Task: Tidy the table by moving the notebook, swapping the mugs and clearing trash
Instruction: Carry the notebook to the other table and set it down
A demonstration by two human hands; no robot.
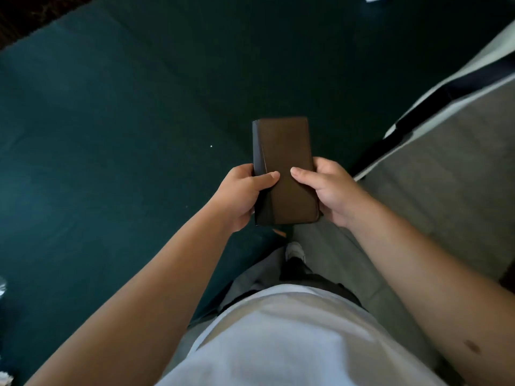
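Above the dark green table (111,121), at our waist: one brown notebook (284,168), closed, held off the surface. We clasp its near end, left hand (242,196) and right hand (331,190), thumbs pressed on the cover

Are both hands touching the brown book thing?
Touching. The head view shows the left hand and right hand each closed on the lower edges of the flat brown leather-look notebook, thumbs pressed on its cover.
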